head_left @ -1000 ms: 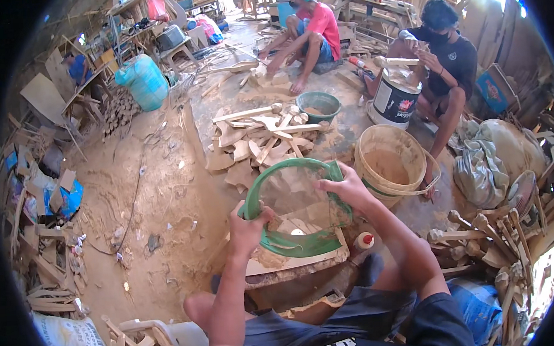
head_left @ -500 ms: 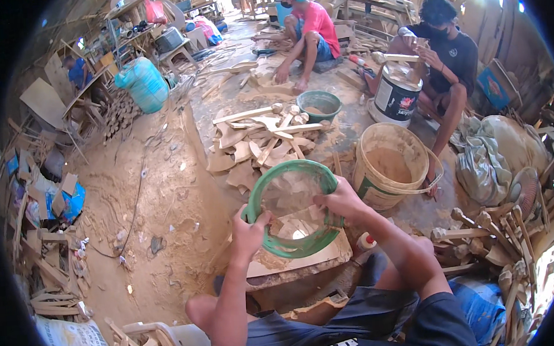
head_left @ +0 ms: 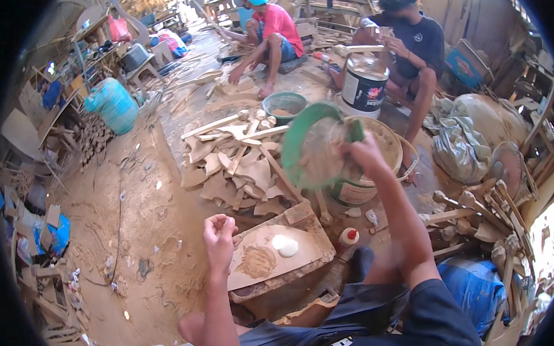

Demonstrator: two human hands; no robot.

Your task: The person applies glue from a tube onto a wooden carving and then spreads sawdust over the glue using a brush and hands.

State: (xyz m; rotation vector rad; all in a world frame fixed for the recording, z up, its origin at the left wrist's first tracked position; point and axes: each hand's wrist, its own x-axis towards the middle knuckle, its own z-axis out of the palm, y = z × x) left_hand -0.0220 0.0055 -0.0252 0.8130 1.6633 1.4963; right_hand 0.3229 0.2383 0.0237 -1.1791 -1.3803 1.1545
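Note:
My right hand [head_left: 364, 154] grips the rim of a green round sieve [head_left: 294, 149], tilted steeply and slightly blurred by motion. The sieve is raised in front of a dusty cream bucket [head_left: 391, 129] and covers part of it. My left hand [head_left: 219, 242] hovers by the left edge of a wooden board [head_left: 305, 246], holding nothing, its fingers loosely bent and apart. On the board lie a patch of brown sawdust [head_left: 256, 262] and, touching it or close by, a white blob [head_left: 285, 245]. A small bottle with a red cap [head_left: 349, 236] stands right of the board.
A pile of cut wood pieces [head_left: 233, 169] lies beyond the board, beside a green basin [head_left: 284, 104]. Two people sit ahead, one in a pink shirt [head_left: 281, 29], one in black behind a dark pail [head_left: 364, 86]. Turned wooden parts [head_left: 477, 223] are stacked at right.
My left hand has let go of the sieve and moved left. My right hand has carried the sieve up and away toward the bucket, uncovering the sawdust and white blob.

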